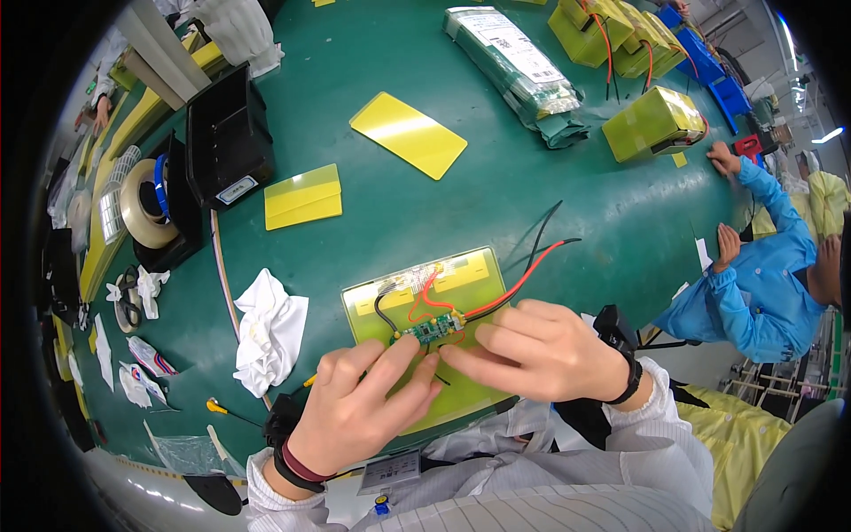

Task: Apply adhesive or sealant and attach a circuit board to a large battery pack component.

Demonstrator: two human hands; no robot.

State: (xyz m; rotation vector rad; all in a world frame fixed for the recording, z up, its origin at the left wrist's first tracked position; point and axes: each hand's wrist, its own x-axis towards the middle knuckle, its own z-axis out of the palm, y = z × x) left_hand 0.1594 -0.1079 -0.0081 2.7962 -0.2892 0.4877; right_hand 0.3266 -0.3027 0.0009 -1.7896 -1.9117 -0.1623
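A small green circuit board (431, 330) lies over a yellow-green battery pack (474, 355) close in front of me. Thick red wires (532, 269) and black wires (537, 238) run from its right end toward the far right. Another black wire (379, 306) and thin red wires loop to the pack's far side. My left hand (363, 395) pinches the board's near left edge between fingertips. My right hand (545, 355) is closed beside the board's near right end, its thumb and fingers bent in; whatever they pinch is too small to make out. A thin dark wire end shows between the hands.
Yellow sheets (409, 135) and a black bin (229, 142) lie farther off. White cloth (269, 332), scissors (129, 297) and a tape roll (146, 204) are at left. A wrapped package (514, 71) and battery packs (654, 124) stand far right, near a co-worker in blue (753, 284).
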